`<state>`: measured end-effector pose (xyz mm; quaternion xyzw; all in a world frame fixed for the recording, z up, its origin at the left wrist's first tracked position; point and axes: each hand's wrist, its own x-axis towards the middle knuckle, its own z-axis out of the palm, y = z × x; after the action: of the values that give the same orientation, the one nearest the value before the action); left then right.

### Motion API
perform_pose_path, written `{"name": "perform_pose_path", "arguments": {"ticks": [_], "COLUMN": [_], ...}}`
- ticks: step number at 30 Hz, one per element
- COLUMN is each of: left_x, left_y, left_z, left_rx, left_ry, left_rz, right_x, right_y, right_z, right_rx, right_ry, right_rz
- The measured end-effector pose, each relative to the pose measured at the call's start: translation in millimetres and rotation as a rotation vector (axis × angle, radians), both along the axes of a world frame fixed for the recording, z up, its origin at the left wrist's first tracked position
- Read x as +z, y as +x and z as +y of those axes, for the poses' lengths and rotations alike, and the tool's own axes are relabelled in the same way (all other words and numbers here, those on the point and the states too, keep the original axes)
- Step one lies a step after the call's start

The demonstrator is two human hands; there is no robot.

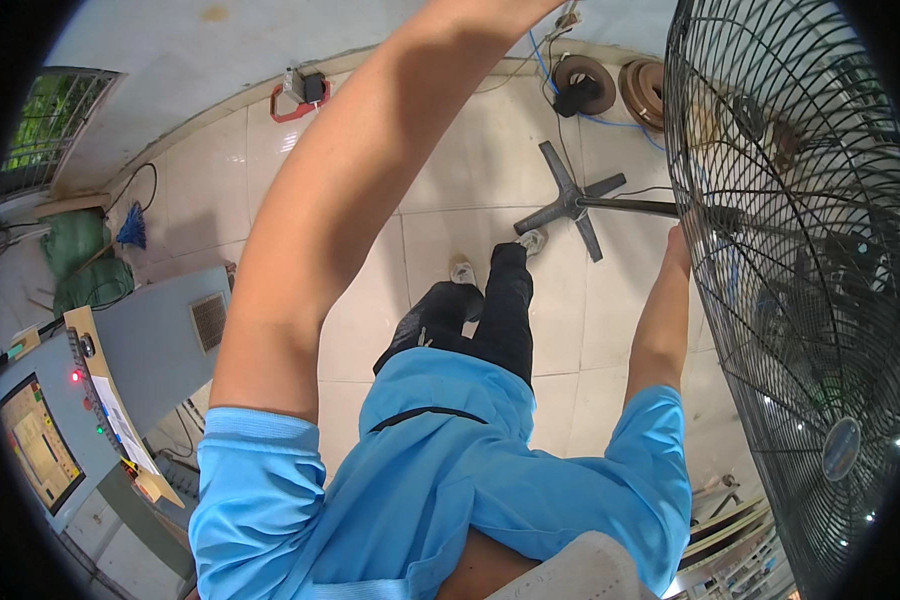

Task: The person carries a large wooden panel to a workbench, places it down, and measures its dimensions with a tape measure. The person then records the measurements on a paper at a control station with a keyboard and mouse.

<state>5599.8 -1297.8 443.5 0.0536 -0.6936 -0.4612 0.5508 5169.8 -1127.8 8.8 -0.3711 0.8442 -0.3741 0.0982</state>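
Observation:
A large black fan (842, 448) with a wire cage fills the right side. Its dark pole (625, 205) runs to a cross-shaped foot (567, 200) on the floor. My right arm reaches forward to the fan, and my right hand (677, 240) is at the pole beside the cage rim. The cage and pole hide most of its fingers, so its grip does not show. My left arm (355, 170) stretches up across the view toward the wall. The left hand lies beyond the top edge, out of sight.
On the left stands a grey machine cabinet (160, 330) with a screen (40, 440) and lit buttons. Brown coils (642, 92) and cables lie by the far wall. A red-framed item (300, 100) sits at the wall's foot, and a green bundle (85, 258) is at the left.

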Motion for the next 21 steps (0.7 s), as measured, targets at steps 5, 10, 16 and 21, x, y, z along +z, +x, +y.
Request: {"name": "perform_pose_path", "arguments": {"ticks": [5,10,16,21], "left_x": [-18.6,-28.4,-13.7,-44.5], "left_y": [-7.6,-37.6,-32.8,120.7], "left_z": [-7.4,-36.3,-36.6,87.2], "left_rx": [0.044,0.117,0.173,0.648], "left_ry": [0.075,0.164,0.132,0.074], "left_rz": [-0.086,-0.137,-0.193,-0.218], "right_x": [-6.5,10.4,-20.9,-53.3], "right_y": [0.3,44.0,132.2,255.7], "right_z": [-21.7,-33.3,21.6,35.8], "right_rx": [0.118,0.286,0.465,1.582], "right_ry": [0.037,-0.031,0.265,0.927], "right_rz": [0.105,0.260,0.233,0.572]}}
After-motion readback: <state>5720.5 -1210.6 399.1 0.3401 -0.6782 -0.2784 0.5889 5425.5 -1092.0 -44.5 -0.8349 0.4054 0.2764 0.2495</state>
